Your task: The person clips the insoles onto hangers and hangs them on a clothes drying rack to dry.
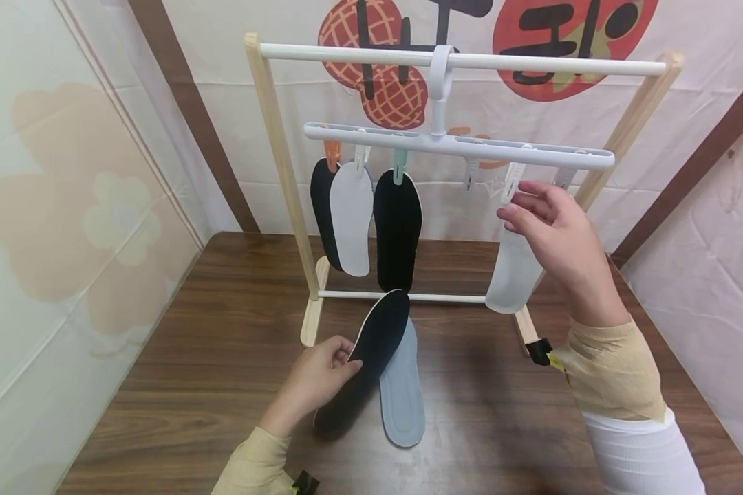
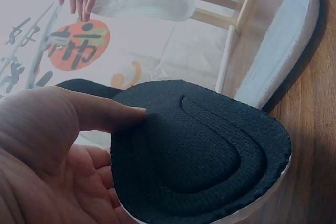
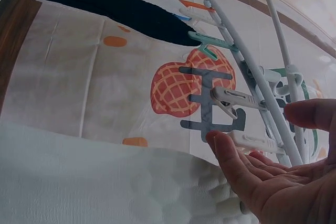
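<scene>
My left hand (image 1: 322, 375) pinches a black insole (image 1: 371, 350) by its edge, thumb on top. In the left wrist view, the held end of that black insole (image 2: 194, 150) shows a stitched curve. Under it on the table lies a grey insole (image 1: 404, 392). My right hand (image 1: 560, 234) is beside a white clip (image 1: 512, 182) from which a pale insole (image 1: 512, 275) hangs. In the right wrist view, the thumb and fingers of the right hand (image 3: 283, 182) stand apart, fingertips near the clip (image 3: 254, 142).
A wooden rack (image 1: 278, 158) carries a grey hanger (image 1: 458, 146) on its white top bar (image 1: 359, 55). At the hanger's left, a black insole (image 1: 323, 213), a white insole (image 1: 353, 227) and another black insole (image 1: 398, 234) hang from clips. A grey clip (image 1: 470, 172) holds nothing.
</scene>
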`<state>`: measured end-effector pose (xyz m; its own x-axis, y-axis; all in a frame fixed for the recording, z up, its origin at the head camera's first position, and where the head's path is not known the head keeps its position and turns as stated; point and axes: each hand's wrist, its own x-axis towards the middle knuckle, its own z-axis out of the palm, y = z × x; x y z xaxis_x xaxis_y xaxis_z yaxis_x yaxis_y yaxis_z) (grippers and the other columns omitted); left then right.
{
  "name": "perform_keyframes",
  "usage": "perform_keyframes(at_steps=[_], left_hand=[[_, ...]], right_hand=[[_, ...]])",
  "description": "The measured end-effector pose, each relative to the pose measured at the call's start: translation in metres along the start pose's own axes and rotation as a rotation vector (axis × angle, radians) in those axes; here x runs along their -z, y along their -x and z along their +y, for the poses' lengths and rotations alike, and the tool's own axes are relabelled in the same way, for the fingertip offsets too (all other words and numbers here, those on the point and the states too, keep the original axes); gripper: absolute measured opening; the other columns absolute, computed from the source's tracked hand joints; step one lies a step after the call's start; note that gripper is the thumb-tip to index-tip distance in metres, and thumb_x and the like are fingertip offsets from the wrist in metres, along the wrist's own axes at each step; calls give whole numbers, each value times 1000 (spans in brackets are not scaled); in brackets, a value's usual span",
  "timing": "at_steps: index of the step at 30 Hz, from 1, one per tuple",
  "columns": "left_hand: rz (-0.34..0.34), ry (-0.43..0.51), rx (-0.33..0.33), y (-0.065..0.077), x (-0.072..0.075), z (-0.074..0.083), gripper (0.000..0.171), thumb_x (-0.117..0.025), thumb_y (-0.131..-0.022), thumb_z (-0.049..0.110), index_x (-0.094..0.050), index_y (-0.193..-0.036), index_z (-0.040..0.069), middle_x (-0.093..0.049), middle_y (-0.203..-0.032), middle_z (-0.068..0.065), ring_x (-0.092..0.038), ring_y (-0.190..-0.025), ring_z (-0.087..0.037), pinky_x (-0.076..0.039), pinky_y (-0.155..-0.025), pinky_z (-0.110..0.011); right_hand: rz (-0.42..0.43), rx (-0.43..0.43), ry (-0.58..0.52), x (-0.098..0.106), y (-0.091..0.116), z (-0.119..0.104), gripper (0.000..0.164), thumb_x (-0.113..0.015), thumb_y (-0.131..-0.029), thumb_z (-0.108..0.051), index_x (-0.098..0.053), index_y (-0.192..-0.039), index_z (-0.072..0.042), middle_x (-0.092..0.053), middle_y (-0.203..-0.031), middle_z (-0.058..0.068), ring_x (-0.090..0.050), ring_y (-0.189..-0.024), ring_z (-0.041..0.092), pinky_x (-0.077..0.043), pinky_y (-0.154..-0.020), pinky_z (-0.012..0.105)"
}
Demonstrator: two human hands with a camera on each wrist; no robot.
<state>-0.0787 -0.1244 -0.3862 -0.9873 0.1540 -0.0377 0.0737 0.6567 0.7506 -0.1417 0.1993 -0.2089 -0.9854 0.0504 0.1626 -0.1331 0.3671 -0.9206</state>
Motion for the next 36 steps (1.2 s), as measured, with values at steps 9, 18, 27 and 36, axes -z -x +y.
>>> perform_keyframes(at_steps=[9,18,27,36], left_hand=[[7,18,-6,0,0,1,14,-74,-88,15,-67,-97,7,-64,-82,0,-58,-72,-10,-47,-70,-33],[0,30,-12,2,1,3,15,-74,-88,16,-67,-99,7,-63,-82,1,-57,-73,-10,-47,-69,-33],[2,28,-28,0,-3,2,15,-74,-88,14,-67,-98,7,-63,-81,1,-56,-73,-10,-47,-70,-32],[-7,16,-39,1,-5,5,16,-75,-88,16,-67,-100,7,-63,-83,2,-57,-75,-10,-47,-71,-33]], right_hand=[[-3,30,-29,-4,-14,-1,59,-63,-100,-21,-38,-148,2,-57,-134,21,-67,-99,3,-53,-91,19],[-29,77,25,-3,-20,-3,55,-59,-102,-17,-37,-150,-1,-57,-131,20,-66,-101,4,-52,-89,17],[-54,45,-22,-6,-25,-6,49,-50,-106,-21,-36,-149,-2,-59,-121,12,-70,-97,8,-54,-90,22],[-76,16,-10,-9,-29,-9,45,-43,-109,-33,-42,-141,-3,-61,-115,6,-71,-93,4,-55,-88,23]])
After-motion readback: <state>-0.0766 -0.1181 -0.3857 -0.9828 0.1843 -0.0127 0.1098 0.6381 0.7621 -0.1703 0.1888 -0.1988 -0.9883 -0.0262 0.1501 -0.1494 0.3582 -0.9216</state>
